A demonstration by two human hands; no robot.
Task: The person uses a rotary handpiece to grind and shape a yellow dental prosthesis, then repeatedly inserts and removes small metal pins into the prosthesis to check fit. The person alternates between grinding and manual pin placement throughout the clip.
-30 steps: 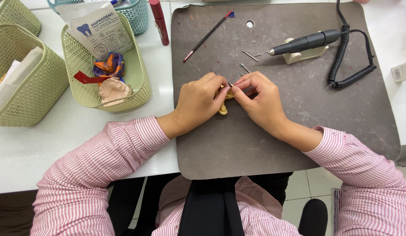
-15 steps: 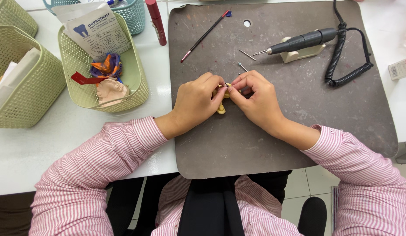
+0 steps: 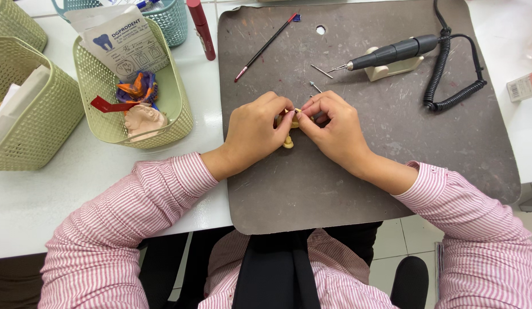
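Observation:
My left hand (image 3: 255, 130) and my right hand (image 3: 333, 129) meet over the middle of a dark grey work mat (image 3: 357, 183). Together they pinch a small yellowish dental piece (image 3: 289, 140), most of it hidden by the fingers. A thin metal tool tip (image 3: 315, 87) pokes out just above my right fingers. Both wrists rest on the mat, in pink striped sleeves.
A black rotary handpiece (image 3: 392, 54) lies on a beige stand, with a coiled black cord (image 3: 455, 80) at the right. A thin red-tipped pencil (image 3: 265, 41) lies at the mat's top. Left of the mat stand green baskets (image 3: 180, 114) holding paper, a plaster dental cast (image 3: 143, 120) and red ribbon.
My hands stay together on the small piece; only the fingers shift slightly. The view has drifted a little.

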